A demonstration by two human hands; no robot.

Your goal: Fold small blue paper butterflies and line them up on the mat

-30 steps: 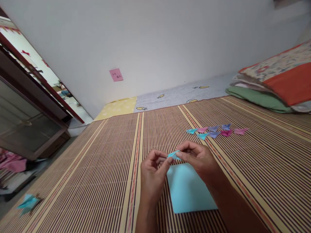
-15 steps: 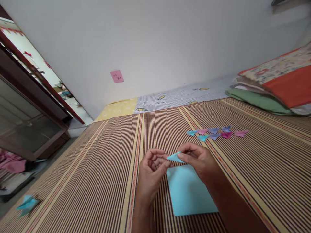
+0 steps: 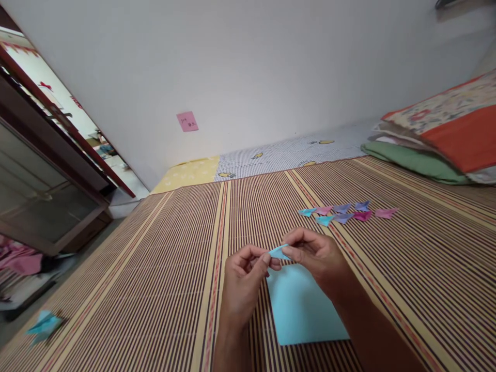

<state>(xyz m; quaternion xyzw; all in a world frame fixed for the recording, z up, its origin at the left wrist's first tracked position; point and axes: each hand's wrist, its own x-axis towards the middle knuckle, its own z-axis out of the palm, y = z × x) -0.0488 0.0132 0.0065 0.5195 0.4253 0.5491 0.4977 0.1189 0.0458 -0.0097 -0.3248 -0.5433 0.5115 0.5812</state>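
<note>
A small folded piece of light-blue paper [image 3: 278, 252] is pinched between both hands, above the mat. My left hand [image 3: 246, 274] closes thumb and forefinger on its left tip. At its right end, my right hand [image 3: 315, 258] grips it between thumb and curled fingers, which cover part of it. Below my hands lies a flat light-blue square sheet [image 3: 304, 310], its right side partly hidden by my right hand and forearm. Beyond them, two short rows of small folded paper pieces [image 3: 343, 218] in blue, pink, purple and magenta rest on the mat.
A striped woven mat [image 3: 182, 248] spreads under everything. At its lower left edge sits a blue folded paper piece [image 3: 44, 325]. A pile of folded bedding [image 3: 445, 150] stands at the right. A pink note [image 3: 187, 121] is on the wall; a door [image 3: 46, 191] stands at the left.
The fingers of my left hand have closed onto the left tip of the folded paper, where they were looser before. My right hand has kept its grip.
</note>
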